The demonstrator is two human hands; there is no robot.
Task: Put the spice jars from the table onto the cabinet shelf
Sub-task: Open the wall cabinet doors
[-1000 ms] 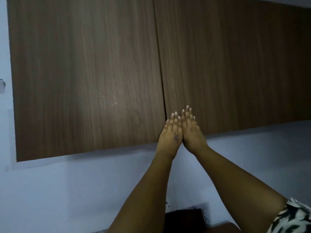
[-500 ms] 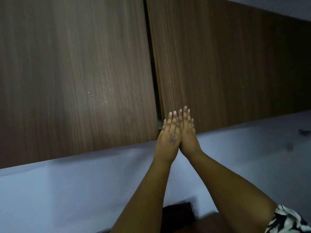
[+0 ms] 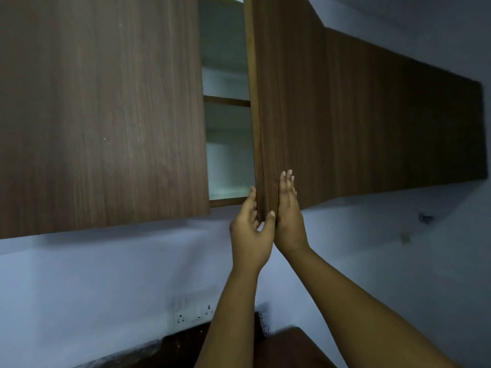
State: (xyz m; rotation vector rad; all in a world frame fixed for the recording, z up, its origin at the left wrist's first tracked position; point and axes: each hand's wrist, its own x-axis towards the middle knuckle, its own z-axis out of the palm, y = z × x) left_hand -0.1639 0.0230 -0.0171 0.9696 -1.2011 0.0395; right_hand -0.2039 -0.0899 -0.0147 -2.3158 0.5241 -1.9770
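Note:
A brown wood-grain wall cabinet fills the upper view. Its left door [image 3: 106, 115] is closed. Its right door [image 3: 297, 96] stands partly swung out, leaving a gap that shows the pale interior and a brown shelf [image 3: 227, 100]. My left hand [image 3: 249, 232] grips the lower free edge of the right door, fingers behind it and thumb on the front. My right hand [image 3: 289, 211] lies flat against that door's outer face, holding nothing. No spice jars are in view.
Below the cabinet is a pale blue wall with a white socket plate [image 3: 194, 314]. A dark brown table edge [image 3: 295, 343] shows at the bottom, between my forearms. More closed cabinet front [image 3: 411, 115] runs off to the right.
The right door has swung outward from nearly closed, opening a wide gap onto the shelves. My left hand has shifted from lying flat to gripping the door's edge. The view has moved closer.

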